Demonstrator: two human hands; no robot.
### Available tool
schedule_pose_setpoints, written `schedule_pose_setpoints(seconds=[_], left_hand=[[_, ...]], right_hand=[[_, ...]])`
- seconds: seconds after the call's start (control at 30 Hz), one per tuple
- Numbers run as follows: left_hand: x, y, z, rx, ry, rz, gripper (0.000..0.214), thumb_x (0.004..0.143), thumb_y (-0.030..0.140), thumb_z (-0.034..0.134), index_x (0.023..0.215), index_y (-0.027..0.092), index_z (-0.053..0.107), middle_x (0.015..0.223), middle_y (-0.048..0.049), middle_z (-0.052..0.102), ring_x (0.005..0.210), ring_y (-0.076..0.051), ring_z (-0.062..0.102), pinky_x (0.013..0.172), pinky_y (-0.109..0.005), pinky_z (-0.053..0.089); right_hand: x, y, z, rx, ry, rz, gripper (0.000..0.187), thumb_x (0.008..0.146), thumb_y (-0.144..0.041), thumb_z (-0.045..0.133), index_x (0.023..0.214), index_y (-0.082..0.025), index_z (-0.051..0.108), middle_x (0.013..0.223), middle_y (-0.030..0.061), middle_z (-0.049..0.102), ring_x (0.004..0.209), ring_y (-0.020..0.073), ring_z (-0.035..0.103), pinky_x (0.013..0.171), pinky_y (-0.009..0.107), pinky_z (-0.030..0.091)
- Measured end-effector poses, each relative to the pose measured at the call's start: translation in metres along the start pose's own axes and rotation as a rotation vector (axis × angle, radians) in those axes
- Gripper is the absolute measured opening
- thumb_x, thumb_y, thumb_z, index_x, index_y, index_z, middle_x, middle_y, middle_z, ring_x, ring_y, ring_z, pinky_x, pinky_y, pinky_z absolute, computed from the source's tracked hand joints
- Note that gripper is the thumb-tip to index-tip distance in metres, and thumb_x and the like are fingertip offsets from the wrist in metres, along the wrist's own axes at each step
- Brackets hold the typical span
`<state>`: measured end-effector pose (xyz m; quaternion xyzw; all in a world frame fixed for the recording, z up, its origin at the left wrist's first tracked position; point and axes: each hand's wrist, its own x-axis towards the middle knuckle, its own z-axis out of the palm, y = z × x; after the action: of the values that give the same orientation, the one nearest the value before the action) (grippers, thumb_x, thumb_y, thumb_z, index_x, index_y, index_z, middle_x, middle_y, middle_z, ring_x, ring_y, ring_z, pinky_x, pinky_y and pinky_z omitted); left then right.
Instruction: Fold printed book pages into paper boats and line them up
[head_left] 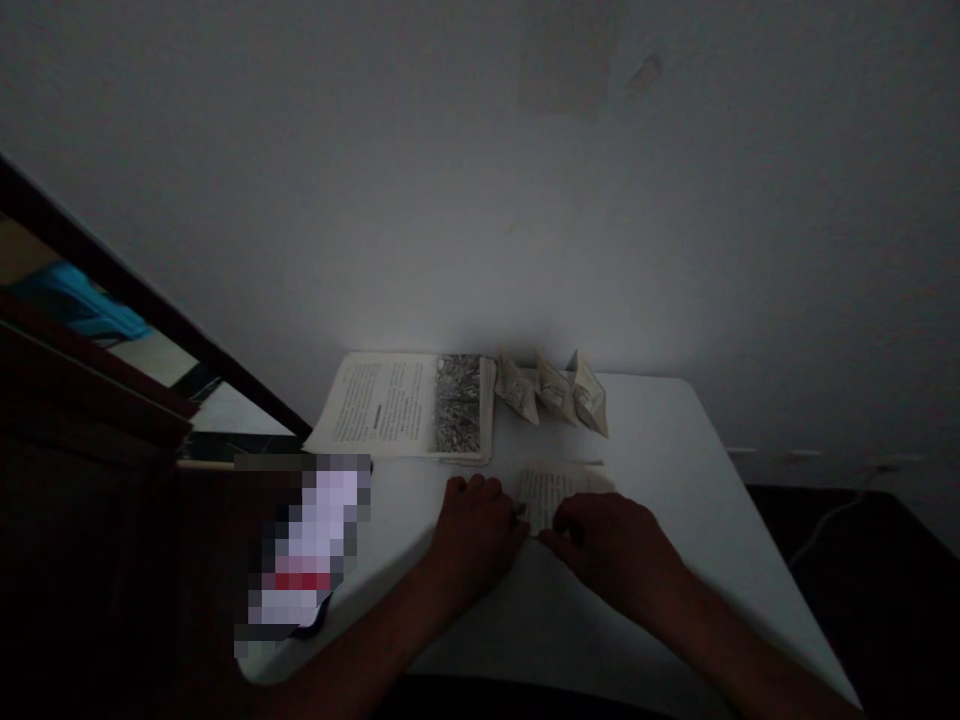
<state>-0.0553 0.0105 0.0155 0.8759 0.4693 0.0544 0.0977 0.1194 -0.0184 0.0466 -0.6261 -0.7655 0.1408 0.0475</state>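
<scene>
A small sheet of printed paper (556,482) lies on the white table between my two hands. My left hand (480,530) is closed at its near left corner, fingers curled and thumb toward the paper. From the other side, my right hand (619,545) pinches the near edge between thumb and bent fingers. The hands partly cover the sheet, so its folds are hard to see in the dim light. Beyond it, against the wall, stand three folded paper boats (517,390), made from similar printed pages.
An open book (382,405) with text and a dark picture lies at the back left of the white table (660,430). A pixelated phone (322,540) rests at the left edge. The wall (480,220) borders the table behind; a mirror-like framed panel (112,330) leans at left.
</scene>
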Motion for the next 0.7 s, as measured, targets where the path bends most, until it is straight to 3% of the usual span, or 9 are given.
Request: schedule_pose_setpoints(seconds=[0.2,0.7], left_hand=[[-0.001,-0.002,0.002,-0.020,0.005,-0.004,0.020,0.082,0.034,0.056,0.074,0.017,0.063,0.084,-0.0066,0.059,0.086,-0.025,0.051,0.079,-0.041,0.033],[0.000,-0.001,-0.001,-0.036,-0.002,-0.014,0.020,0.083,0.033,0.054,0.076,0.017,0.064,0.084,-0.0066,0.060,0.086,-0.024,0.052,0.078,-0.041,0.033]], right_hand=[[0.023,-0.006,0.008,-0.096,-0.119,-0.056,0.023,0.078,-0.039,0.057,0.070,-0.022,0.071,0.070,0.0060,0.071,0.069,0.0225,0.066,0.055,0.028,0.041],[0.020,0.010,0.006,-0.061,-0.170,0.031,0.015,0.071,-0.036,0.064,0.068,-0.024,0.071,0.072,0.0037,0.072,0.072,0.0238,0.066,0.056,0.029,0.041]])
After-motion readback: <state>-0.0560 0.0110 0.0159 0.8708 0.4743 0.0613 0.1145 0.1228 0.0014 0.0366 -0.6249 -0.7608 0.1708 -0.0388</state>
